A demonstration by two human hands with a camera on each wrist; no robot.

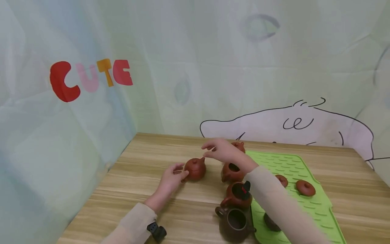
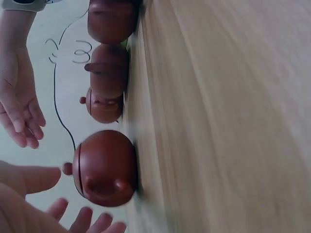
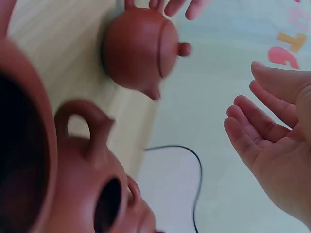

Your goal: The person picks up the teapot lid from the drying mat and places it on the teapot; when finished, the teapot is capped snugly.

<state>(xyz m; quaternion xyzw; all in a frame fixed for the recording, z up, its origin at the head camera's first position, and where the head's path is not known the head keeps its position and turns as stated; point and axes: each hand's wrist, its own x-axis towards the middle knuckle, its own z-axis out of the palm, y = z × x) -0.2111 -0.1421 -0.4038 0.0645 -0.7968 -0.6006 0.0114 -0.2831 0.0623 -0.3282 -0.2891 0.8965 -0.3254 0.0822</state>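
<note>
1. The left hand (image 1: 173, 178) is beside a lidded teapot (image 1: 195, 169), at its handle side. Thumb and fingers are spread wide and not closed round anything; whether a fingertip touches the pot, I cannot tell.
2. That teapot stands upright on the tabletop (image 1: 170, 149), nearer the back edge than the front, with its lid on and its spout pointing toward the back right corner.
3. The right hand (image 1: 223, 151) is raised above the tabletop near its back edge, just beyond the spout. Its fingers are slightly bent, the thumb well clear of them, and it holds nothing.
4. Under and beside the right forearm, a row of pots runs from near the back edge toward the front: a small lidded pot (image 1: 240, 145), partly hidden, two lidless reddish pots (image 1: 226, 172) (image 1: 243, 202), and a lidless dark brown pot (image 1: 231, 234).
5. The row lies along the left edge of a green mat (image 1: 320, 217).
6. On the mat, a reddish lid (image 1: 305, 188) sits near the right edge; another reddish lid (image 1: 282, 181) and a dark lid (image 1: 270, 223) are partly covered by the right sleeve (image 1: 283, 206).
</note>
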